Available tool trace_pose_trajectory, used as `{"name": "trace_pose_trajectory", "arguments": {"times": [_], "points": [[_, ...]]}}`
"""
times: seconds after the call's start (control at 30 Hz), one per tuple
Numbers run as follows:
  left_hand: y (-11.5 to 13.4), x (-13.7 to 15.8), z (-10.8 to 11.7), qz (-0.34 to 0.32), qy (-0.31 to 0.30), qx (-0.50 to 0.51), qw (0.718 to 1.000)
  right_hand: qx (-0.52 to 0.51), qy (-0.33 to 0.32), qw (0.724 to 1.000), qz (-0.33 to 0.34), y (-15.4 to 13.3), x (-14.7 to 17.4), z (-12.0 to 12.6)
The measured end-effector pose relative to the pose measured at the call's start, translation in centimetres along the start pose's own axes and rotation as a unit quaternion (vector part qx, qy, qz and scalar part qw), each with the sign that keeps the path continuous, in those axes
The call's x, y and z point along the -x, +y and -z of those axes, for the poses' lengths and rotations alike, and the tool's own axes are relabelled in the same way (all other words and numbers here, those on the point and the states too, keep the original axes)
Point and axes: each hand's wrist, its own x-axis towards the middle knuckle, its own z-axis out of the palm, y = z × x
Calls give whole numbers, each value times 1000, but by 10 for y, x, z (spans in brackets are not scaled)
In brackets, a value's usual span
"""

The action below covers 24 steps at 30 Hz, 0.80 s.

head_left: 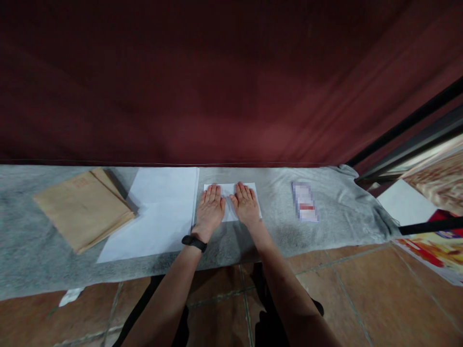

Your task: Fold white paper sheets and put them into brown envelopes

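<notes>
A small white sheet of paper (228, 215), perhaps folded, lies on the grey cloth in front of me. My left hand (210, 207) rests flat on its left part, fingers stretched out and pointing away from me. On its right part lies my right hand (246, 204), palm down with the fingers extended. The two thumbs point toward each other with a narrow gap of paper between them. Just left of my left hand are larger white sheets (162, 207), stacked on the cloth. Neither hand grasps anything; both palms are hidden.
Brown paper envelopes (87, 207) overlap the large sheets at the left. A small printed packet or slip (306, 202), blurred out, lies to the right. Grey cloth (340, 217) covers the narrow surface. A dark red curtain (231, 96) hangs behind; colourful packaging (441, 250) is at far right.
</notes>
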Motion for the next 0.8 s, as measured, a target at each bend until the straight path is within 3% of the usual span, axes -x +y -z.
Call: {"name": "trace_pose_trajectory", "arguments": {"times": [0.33,0.5,0.7,0.8], "points": [[-14,14,1,10,23,10,1000,62,7,996,-60,31,10,13],[-3,26,10,6,21,8,1000,70,24,994,-86,42,23,24],[28,53,16,-107,-32,21,994,6,-8,1000,-9,14,45,27],[30,60,12,-118,-46,16,992,-11,-41,998,42,-2,59,24]]}}
